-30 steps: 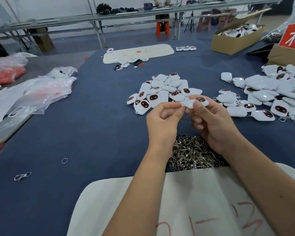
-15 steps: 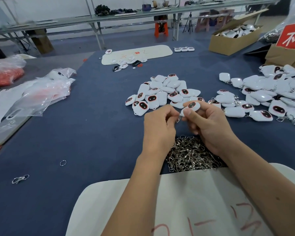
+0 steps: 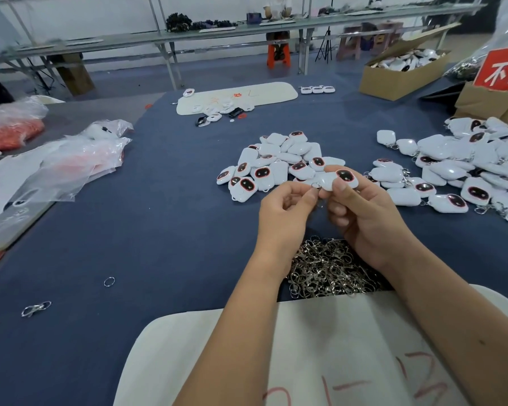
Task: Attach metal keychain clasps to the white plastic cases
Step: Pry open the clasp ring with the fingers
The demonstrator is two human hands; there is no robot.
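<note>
Hands are meeting above the blue table point(image 3: 159, 230), between two stocks of parts. The right hand point(image 3: 361, 218) is gripping a white plastic case point(image 3: 339, 180) between thumb and curled fingers, dark window facing up. The left hand point(image 3: 285, 212) is pinching a small metal ring point(image 3: 316, 186) at its fingertips, and the ring is touching the left corner of the held case. Whether the ring is already passing through the case's loop cannot be determined.

A pile of loose cases point(image 3: 276, 162) is lying just beyond the hands. A larger heap of cases with clasps fitted point(image 3: 467, 168) is lying to the right. A mound of metal keychain clasps point(image 3: 329, 268) is sitting under the wrists, against the edge of a white board point(image 3: 305, 361) bearing red marks. One single clasp point(image 3: 35, 309) and one loose ring point(image 3: 109, 281) are lying apart on the left. Clear plastic bags point(image 3: 65, 168) are resting at the left edge.
</note>
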